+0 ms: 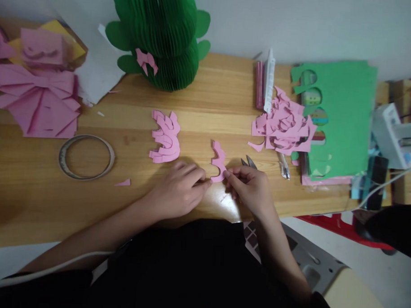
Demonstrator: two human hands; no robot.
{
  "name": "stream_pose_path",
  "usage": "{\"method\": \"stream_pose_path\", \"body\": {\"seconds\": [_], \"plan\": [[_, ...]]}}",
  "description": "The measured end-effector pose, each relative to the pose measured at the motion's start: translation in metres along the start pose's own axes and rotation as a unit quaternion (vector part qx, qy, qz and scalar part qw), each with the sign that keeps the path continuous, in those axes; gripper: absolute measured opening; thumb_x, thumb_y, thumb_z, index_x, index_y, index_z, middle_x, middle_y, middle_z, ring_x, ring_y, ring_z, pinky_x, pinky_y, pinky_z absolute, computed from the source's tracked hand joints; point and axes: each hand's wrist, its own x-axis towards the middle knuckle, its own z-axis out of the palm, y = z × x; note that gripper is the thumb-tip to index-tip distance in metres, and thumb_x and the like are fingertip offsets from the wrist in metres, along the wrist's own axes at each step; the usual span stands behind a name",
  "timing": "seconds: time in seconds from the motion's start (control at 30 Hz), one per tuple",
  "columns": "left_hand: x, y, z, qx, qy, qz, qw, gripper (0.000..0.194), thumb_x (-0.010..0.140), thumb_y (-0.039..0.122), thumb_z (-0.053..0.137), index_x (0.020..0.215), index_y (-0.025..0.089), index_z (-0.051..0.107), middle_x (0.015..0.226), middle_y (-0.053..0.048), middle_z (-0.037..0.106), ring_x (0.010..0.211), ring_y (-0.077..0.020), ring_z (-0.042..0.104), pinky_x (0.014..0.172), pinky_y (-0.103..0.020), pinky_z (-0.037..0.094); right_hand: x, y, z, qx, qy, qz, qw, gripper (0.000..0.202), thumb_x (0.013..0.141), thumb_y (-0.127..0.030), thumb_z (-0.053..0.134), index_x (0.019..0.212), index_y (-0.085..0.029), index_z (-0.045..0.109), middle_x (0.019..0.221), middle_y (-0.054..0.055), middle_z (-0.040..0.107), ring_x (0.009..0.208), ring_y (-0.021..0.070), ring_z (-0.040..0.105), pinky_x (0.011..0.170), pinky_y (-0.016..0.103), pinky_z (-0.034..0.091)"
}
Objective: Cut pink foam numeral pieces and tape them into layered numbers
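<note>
A wavy pink paper cutout [219,160] lies between my two hands, over the wooden table. My right hand [253,189] pinches its lower right edge between thumb and finger. The blades of a pair of scissors [249,162] stick out past that hand; the handles are hidden, so I cannot tell whether the hand holds them or covers them. My left hand [180,189] has curled fingers, their tips closed at the cutout's lower left end. Just above the left hand rests a pile of similar pink cutouts [166,137].
Pink paper scraps [284,123] and a white tube [269,80] lie right of my hands, beside green paper sheets [344,118]. A green honeycomb paper decoration [162,40] stands at the back. A tape roll [62,160] and folded pink paper [45,103] are at left.
</note>
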Motion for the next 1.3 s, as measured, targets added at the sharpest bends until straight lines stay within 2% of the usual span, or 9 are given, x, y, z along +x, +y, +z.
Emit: {"method": "stream_pose_path", "body": {"seconds": [0.37,0.63,0.8,0.97,1.3], "plan": [[0.0026,0.0017,-0.0023,0.013,0.011,0.002,1.000,0.023,0.096,0.014,0.047,0.087,0.015,0.068,0.081,-0.005,0.066,0.076,-0.0198,0.057,0.069,-0.034,0.042,0.0012,-0.0025,0.0012,0.024,0.003,0.021,0.999,0.019,0.076,-0.035,0.069,0.069,-0.018,0.066,0.055,-0.002,0.062,0.034,0.0056,0.046,0.031,0.020,0.030],[0.0006,0.0045,0.0013,0.026,0.015,-0.003,1.000,0.020,0.093,0.012,0.051,0.088,0.014,0.070,0.108,-0.009,0.071,0.088,-0.0226,0.061,0.072,-0.036,0.046,0.0015,-0.0069,0.0018,0.025,0.012,0.039,0.999,0.019,0.072,-0.035,0.071,0.068,-0.018,0.067,0.053,-0.001,0.063,0.035,0.0064,0.048,0.032,0.020,0.032],[0.0005,0.0051,0.0009,0.031,0.021,0.000,0.999,0.022,0.093,0.011,0.049,0.086,0.014,0.069,0.114,-0.011,0.071,0.086,-0.0219,0.061,0.070,-0.036,0.048,0.0019,-0.0075,0.0026,0.016,0.018,0.044,0.999,0.019,0.069,-0.036,0.073,0.068,-0.017,0.068,0.053,-0.001,0.064,0.034,0.0069,0.049,0.032,0.020,0.034],[0.0012,0.0054,-0.0011,0.029,0.002,-0.002,1.000,0.020,0.091,0.011,0.050,0.089,0.014,0.070,0.122,-0.012,0.069,0.085,-0.0212,0.059,0.070,-0.035,0.050,0.0021,-0.0070,0.0034,0.021,0.019,0.046,0.999,0.021,0.070,-0.038,0.072,0.067,-0.018,0.068,0.050,-0.001,0.063,0.033,0.0071,0.048,0.031,0.020,0.033],[0.0018,0.0053,-0.0013,0.022,-0.021,-0.012,0.999,0.019,0.089,0.012,0.052,0.087,0.013,0.071,0.125,-0.015,0.068,0.086,-0.0241,0.059,0.073,-0.038,0.052,0.0010,-0.0047,0.0027,0.012,0.024,0.040,0.999,0.025,0.071,-0.040,0.073,0.069,-0.016,0.069,0.051,-0.001,0.063,0.033,0.0078,0.050,0.031,0.019,0.034]]}}
